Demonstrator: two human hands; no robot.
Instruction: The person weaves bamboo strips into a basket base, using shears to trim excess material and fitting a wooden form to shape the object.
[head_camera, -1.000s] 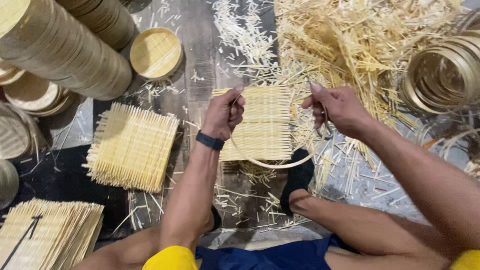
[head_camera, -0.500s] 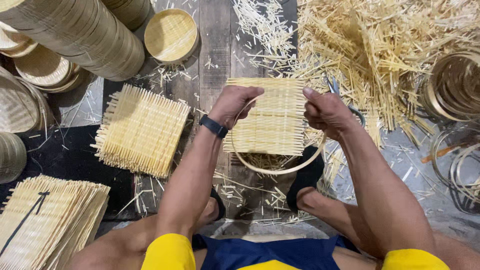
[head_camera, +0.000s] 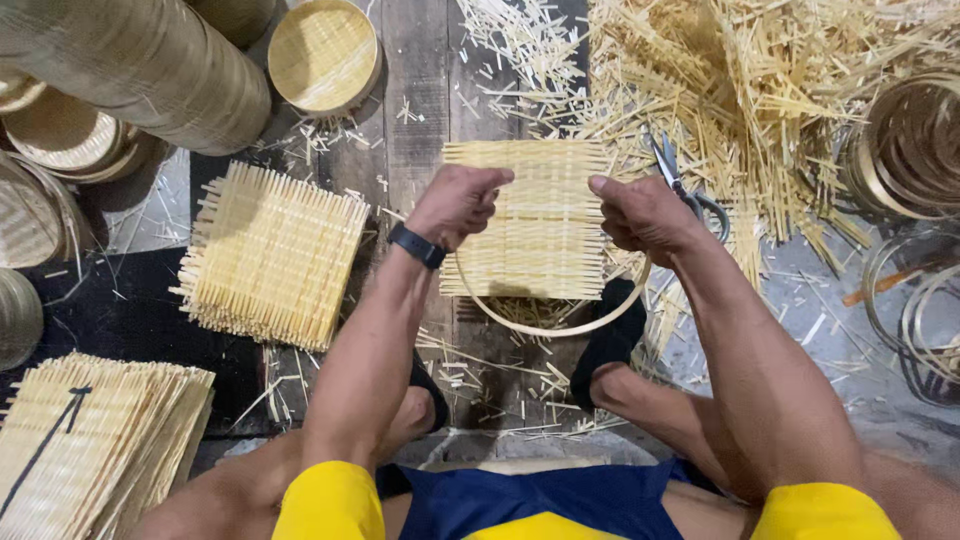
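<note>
Woven bamboo mat (head_camera: 540, 225) lies square over a round bamboo hoop (head_camera: 560, 318), on the plank floor between the person's feet. Left hand (head_camera: 455, 205) is curled closed, pinching the mat's left edge; right hand (head_camera: 645, 212) grips the right edge, fingers folded. Half a second ago the mat sat the same way, hands already on both edges. Scissors (head_camera: 680, 185) lie just beyond the right hand. Stack of mats (head_camera: 270, 255) to the left; loose slivers (head_camera: 760, 90) upper right.
</note>
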